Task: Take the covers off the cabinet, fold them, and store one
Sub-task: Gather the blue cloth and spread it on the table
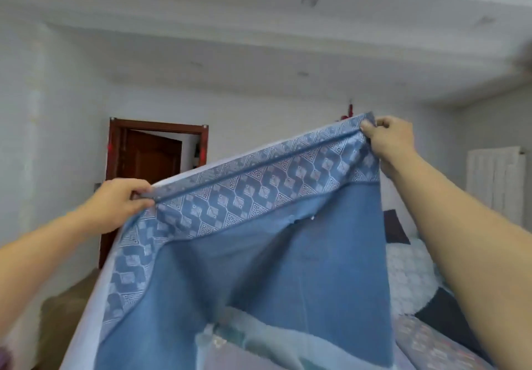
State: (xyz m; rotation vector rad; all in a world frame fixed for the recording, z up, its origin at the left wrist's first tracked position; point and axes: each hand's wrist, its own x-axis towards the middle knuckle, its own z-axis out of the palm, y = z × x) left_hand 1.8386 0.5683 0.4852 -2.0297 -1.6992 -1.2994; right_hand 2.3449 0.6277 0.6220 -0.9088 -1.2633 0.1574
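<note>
left hand (121, 202) pinches blue patterned-border fabric cover (259, 225) top edge | right hand (388, 139) pinches far corner | held raised and taut, likely for folding

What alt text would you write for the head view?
Two bare hands hold up a blue cover by its patterned top edge, left hand lower, right hand higher. Behind it are a white wall and an open brown door.

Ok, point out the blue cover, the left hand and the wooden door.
blue cover (288, 254): head view, plain centre panel.
left hand (121, 202): head view, back of hand.
wooden door (149, 156): head view, open door leaf.
</note>
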